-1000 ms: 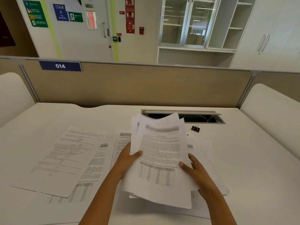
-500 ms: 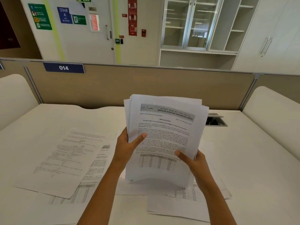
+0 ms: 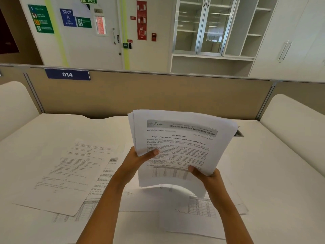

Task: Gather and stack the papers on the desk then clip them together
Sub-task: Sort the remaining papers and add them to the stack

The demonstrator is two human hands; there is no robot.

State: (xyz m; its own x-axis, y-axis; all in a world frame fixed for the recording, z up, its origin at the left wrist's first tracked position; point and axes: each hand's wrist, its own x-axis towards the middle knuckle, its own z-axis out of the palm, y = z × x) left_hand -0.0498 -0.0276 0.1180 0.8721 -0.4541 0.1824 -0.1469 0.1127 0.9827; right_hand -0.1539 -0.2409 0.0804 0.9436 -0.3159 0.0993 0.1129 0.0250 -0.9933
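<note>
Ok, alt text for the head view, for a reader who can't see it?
The left hand and right hand hold a stack of printed papers upright over the white desk, gripping its left edge and lower right. Loose sheets lie flat on the desk.

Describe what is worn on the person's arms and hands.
Nothing worn shows. The left hand and right hand are bare, with no gloves or rings visible. The left forearm and right forearm are bare down to the frame's bottom edge: no sleeves, watch or bracelets in view.
</note>
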